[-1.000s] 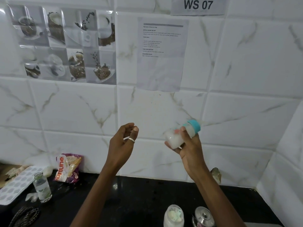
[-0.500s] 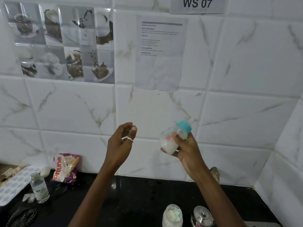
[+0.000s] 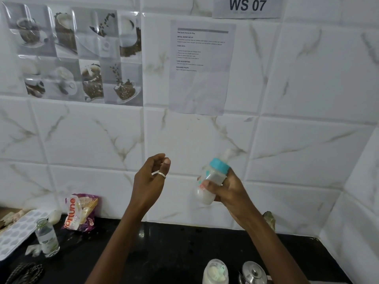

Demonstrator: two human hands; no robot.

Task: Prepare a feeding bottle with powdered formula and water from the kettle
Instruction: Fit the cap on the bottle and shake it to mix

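Head view, mixing stage. My right hand point(image 3: 227, 193) grips the bottle point(image 3: 213, 177) right of centre, raised in front of the tiled wall and well above the surface point(image 3: 164, 253), with thumb and fingers wrapped round its body. Over the last second the bottle has swung from lying nearly level, teal collar point(image 3: 219, 166) pointing to the right of the frame, to standing steeper, with the collar toward the upper right and the base toward the lower left. The hand has also dropped a little in the frame. The teat point(image 3: 226, 154) above the collar is smeared by motion. White liquid sits in the lower part of the bottle. My left hand point(image 3: 149, 177), left of centre, has kept its place: raised, fingers loosely curled, thumb close to the fingertips, holding nothing. I read the swing as one stroke of shaking, which would mean powder and water are already in and the collar is on. What remains, in my judgement, is to shake until the mix looks even. At the lower edge stand a jar point(image 3: 215, 271) and, just right of it, the steel lid of what I take for the kettle point(image 3: 254, 272), with neither hand on them. A packet point(image 3: 81, 214), a vial point(image 3: 47, 237) and a tray point(image 3: 14, 232) lie at lower left.
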